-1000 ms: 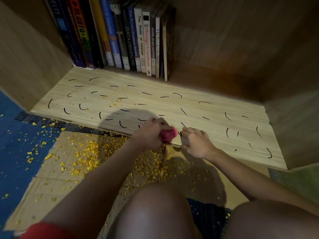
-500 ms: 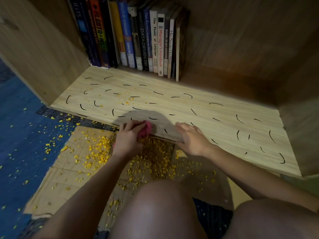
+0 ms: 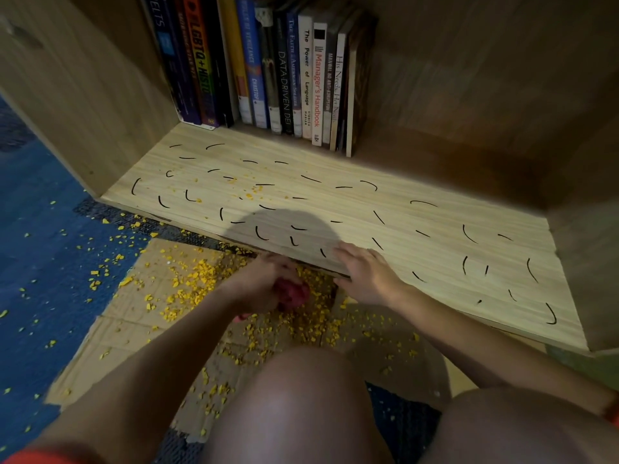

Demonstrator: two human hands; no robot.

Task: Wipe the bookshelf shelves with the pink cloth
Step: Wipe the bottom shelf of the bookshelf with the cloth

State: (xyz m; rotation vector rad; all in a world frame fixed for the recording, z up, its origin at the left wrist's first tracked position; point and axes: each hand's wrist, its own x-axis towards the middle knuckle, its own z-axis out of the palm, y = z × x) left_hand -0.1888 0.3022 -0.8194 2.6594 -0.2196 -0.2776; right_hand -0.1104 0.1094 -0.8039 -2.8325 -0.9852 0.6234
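Note:
The bottom shelf [image 3: 351, 209] of a wooden bookshelf is pale wood covered with short black curved marks and a few yellow crumbs near its left middle. My left hand [image 3: 261, 284] is closed around the bunched pink cloth [image 3: 293, 294], just off the shelf's front edge, above the cardboard on the floor. My right hand [image 3: 366, 274] lies flat with fingers spread on the shelf's front edge, holding nothing.
A row of upright books [image 3: 268, 68] stands at the shelf's back left. A cardboard sheet [image 3: 140, 316] on blue carpet [image 3: 40, 262] in front of the shelf is strewn with yellow crumbs [image 3: 194, 286]. My knees [image 3: 301, 406] fill the bottom of the view.
My left hand with the pink cloth has slid left along the shelf's front edge and come down off it over the cardboard. My right hand has flattened onto the edge.

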